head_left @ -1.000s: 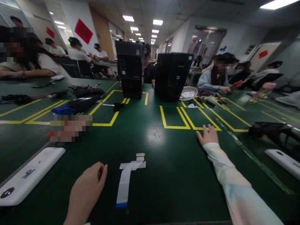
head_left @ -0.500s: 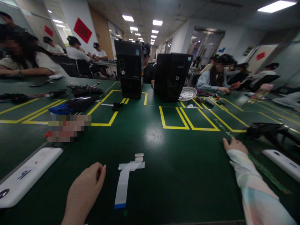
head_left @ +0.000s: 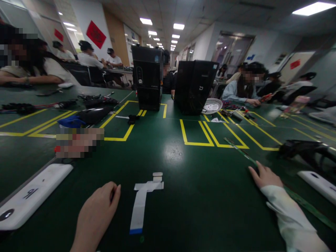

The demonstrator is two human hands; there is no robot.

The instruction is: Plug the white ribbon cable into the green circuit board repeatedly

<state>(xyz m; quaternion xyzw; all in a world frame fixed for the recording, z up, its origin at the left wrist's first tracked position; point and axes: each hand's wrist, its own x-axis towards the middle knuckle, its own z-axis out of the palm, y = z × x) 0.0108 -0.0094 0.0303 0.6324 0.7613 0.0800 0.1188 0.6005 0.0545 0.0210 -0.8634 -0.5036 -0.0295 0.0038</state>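
A: First entry, right hand?
B: Right hand, lower right of the frame, pale sleeve. Fingers forward over the middle of a long green strip, thumb set apart from them. Whether they pinch the strip or only rest on it — cannot tell.
A: Position of the strip?
B: Slantwise on the dark green table, right half of the frame. Far end beside the yellow tape; near part passes under the hand and on toward the right edge.
A: Left hand?
B: Left hand, lower left of centre. Fingers curled in, thumb alongside the bent forefinger; inside of the palm hidden, contents cannot be told.
A: Nearest item to it?
B: One white ribbon cable, flat, lower centre, just right of that hand and apart from it. Blue band at its near end.
A: Remaining stock?
B: White panel, lower left. Second white panel, right edge, with a black frame above it. Two black computer towers, upright, upper centre — white basket beside the right one.
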